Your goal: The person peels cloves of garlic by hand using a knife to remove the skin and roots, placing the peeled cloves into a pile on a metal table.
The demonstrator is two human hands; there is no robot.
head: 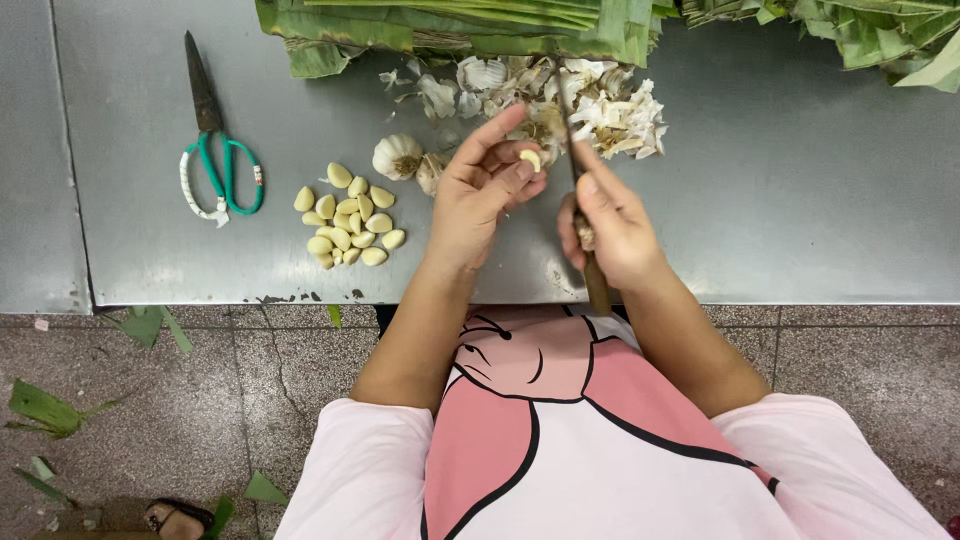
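Left hand [487,190]: fingers pinch a garlic clove [530,158].
Right hand [610,225]: clamped on a knife [585,215].
Table [780,180]: peeled cloves [347,215], scissors [215,150], skins [590,100].

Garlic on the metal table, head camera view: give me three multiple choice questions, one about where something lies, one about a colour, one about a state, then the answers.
1. Where is the pile of peeled cloves?
A. right of the right hand
B. between the scissors and the left hand
C. on the floor

2. What colour are the scissors' handles?
A. green and white
B. red
C. black

3. How is the garlic clove held?
A. lying loose on the table
B. pinched in the left hand's fingertips
C. stuck on the knife tip

Answers: 1 B, the pile lies right of the scissors, left of the left hand. 2 A, green loops with white wrapping. 3 B, fingertips pinch it while the right hand grips the knife.
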